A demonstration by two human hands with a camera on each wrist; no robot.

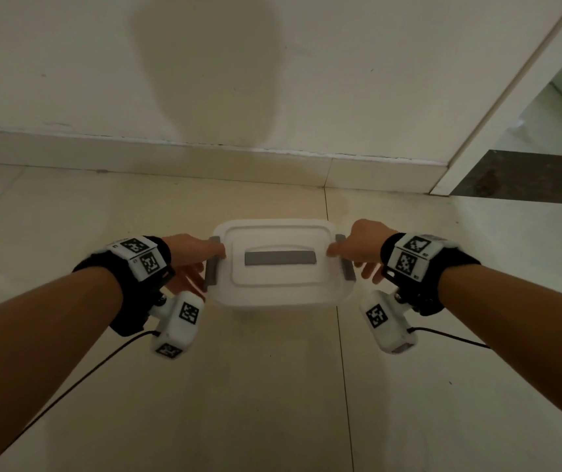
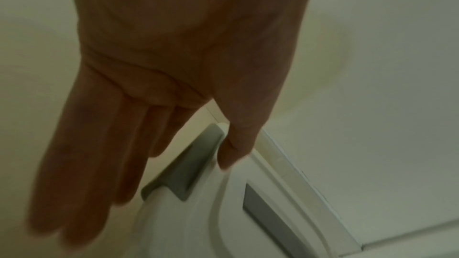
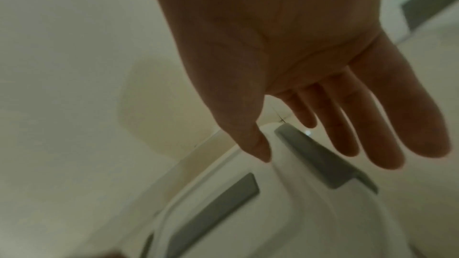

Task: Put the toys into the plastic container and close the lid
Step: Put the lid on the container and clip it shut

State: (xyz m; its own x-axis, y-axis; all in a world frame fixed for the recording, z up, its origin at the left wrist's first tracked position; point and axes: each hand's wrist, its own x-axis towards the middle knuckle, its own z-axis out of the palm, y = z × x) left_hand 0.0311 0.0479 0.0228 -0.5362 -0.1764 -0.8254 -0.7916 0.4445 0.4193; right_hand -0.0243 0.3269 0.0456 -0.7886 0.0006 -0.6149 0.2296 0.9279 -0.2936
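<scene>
A white container (image 1: 274,294) sits on the tiled floor (image 1: 273,403) near the wall (image 1: 204,63), its lid (image 1: 278,240) on top with a grey handle (image 1: 280,258) lying flat in the middle. A grey latch (image 1: 212,267) shows at the left end and another latch (image 1: 346,260) at the right. The left hand (image 1: 191,258) is at the left end, fingers straight and loose beside that latch, thumb tip touching the lid edge; it grasps nothing. The right hand (image 1: 361,248) mirrors it at the right end, fingers spread and straight over the latch, thumb touching the lid. No toys can be seen; the container's inside is hidden. A person's shadow (image 1: 211,69) falls on the wall.
</scene>
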